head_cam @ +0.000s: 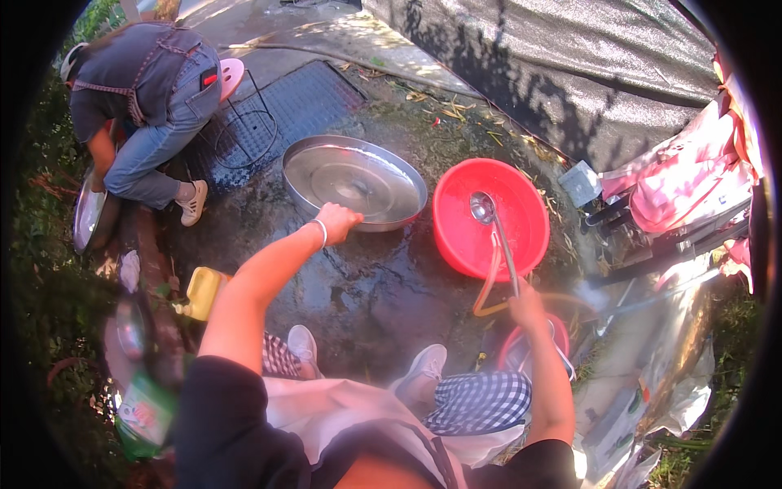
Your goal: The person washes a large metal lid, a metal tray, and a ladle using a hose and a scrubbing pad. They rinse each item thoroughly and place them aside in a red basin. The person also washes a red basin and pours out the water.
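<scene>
My left hand (339, 224) grips the near rim of a large round metal pan (317, 174), which lies tilted on the wet ground before me. In my right hand (526, 304) is the long handle of a metal ladle (482, 208). The ladle's bowl hangs over the inside of a red plastic basin (449, 244), to the right of the pan. Water seems to stand in the basin. A hose (493, 269) bends over the basin's near rim beside the ladle handle.
A person (143, 91) bends over another metal pan (88, 214) at the left, by a pink-topped stool (232, 76). Near my left arm lies a yellow jug (206, 293). A smaller red basin (565, 336) stands beneath my right forearm. Dark sheeting (550, 73) lines the far right.
</scene>
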`<state>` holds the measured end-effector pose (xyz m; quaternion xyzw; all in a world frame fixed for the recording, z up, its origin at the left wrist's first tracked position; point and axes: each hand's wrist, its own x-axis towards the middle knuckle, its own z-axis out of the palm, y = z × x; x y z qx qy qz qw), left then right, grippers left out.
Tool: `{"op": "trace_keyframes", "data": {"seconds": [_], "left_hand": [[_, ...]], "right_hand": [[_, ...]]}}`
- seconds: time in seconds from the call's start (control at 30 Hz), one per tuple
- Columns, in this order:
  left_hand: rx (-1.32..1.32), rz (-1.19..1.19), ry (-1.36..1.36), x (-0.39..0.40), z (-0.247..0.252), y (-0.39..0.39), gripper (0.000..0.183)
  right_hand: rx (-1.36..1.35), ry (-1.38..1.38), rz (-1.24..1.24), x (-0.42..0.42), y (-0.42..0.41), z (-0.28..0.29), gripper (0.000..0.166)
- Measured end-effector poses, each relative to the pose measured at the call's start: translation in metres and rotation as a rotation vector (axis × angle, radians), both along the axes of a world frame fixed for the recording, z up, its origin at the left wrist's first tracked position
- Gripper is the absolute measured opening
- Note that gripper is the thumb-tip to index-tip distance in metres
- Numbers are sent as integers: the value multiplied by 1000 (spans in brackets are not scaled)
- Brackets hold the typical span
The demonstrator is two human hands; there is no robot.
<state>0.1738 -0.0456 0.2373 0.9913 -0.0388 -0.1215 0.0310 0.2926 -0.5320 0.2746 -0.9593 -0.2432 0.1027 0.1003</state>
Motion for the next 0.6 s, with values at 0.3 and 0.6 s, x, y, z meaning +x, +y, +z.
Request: {"op": "trace_keyframes", "data": {"seconds": [0.3,0.6], "left_hand": [[162,-117,72,17,-23,8,21],[152,-243,58,39,-26,13,23]], "right_hand": [[930,1160,-643,-25,5,70,48],[585,1044,-270,-48,84,138,61]]}}
